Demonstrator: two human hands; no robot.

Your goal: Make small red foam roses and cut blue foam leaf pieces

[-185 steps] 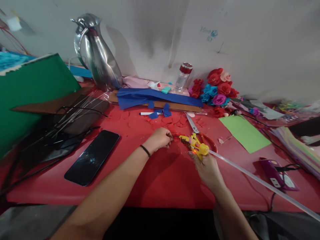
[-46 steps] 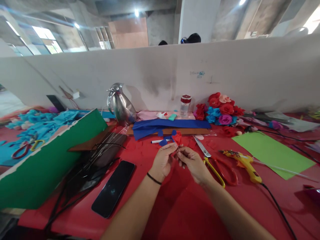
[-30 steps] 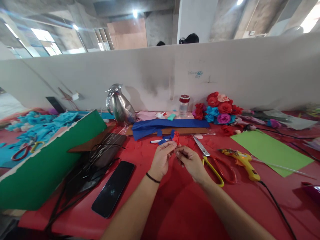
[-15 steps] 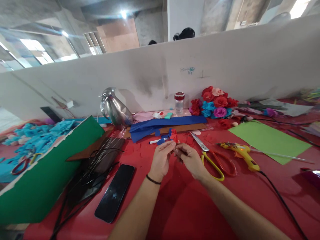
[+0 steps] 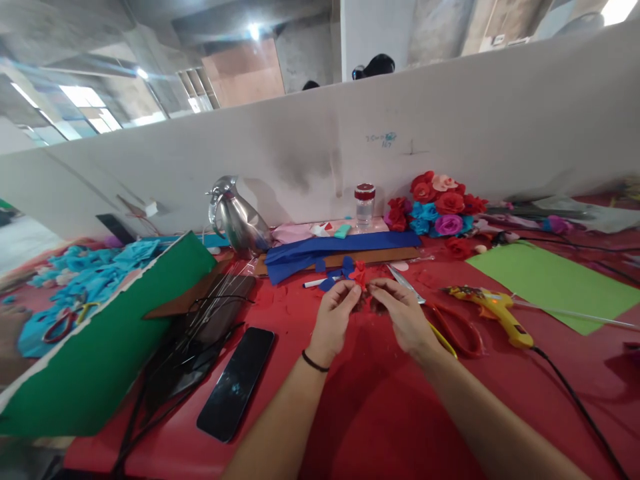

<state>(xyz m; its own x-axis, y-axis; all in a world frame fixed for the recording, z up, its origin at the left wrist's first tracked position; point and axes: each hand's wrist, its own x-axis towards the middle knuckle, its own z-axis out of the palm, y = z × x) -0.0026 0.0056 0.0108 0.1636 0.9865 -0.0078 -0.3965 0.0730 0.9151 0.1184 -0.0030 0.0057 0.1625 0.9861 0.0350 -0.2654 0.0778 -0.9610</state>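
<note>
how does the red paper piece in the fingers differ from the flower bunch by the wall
Pose: the red paper piece is held in the left hand, while the flower bunch sits beside the wall.
Size: the red paper piece is small; the flower bunch is far larger, with many blooms.
Colour: the red paper piece looks all red; the flower bunch mixes red, blue, purple and pink.
Both show red.
</note>
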